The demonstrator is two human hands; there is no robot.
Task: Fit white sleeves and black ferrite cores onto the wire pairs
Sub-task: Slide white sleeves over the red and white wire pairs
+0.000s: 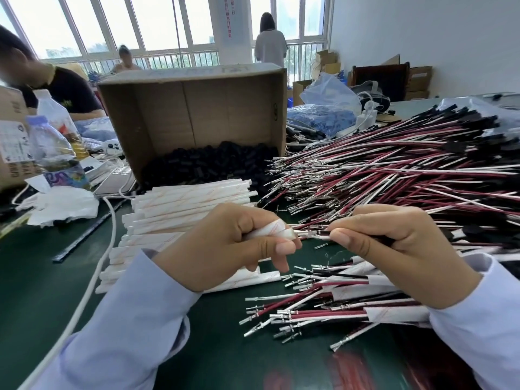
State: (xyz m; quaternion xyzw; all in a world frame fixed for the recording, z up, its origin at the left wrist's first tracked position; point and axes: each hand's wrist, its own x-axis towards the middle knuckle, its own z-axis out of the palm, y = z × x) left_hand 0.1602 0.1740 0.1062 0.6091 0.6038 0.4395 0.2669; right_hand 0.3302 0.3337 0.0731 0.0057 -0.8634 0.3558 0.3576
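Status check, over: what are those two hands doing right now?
Left hand grips white sleeve. Right hand pinches wire pair, terminals at sleeve mouth. Nothing blocking between them.

Two hands are counted: left hand (225, 246) and right hand (394, 243). One cardboard box (157, 114), two bottles (52, 147) and three other people (270, 43) are spotted too. White sleeves (183, 204), wire pairs (394, 170) and ferrite cores (208, 161) are heaped way past counting, tbh.

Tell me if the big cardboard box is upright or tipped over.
Tipped on its side: the cardboard box shows its open mouth toward the camera, black ferrite cores spilling out.
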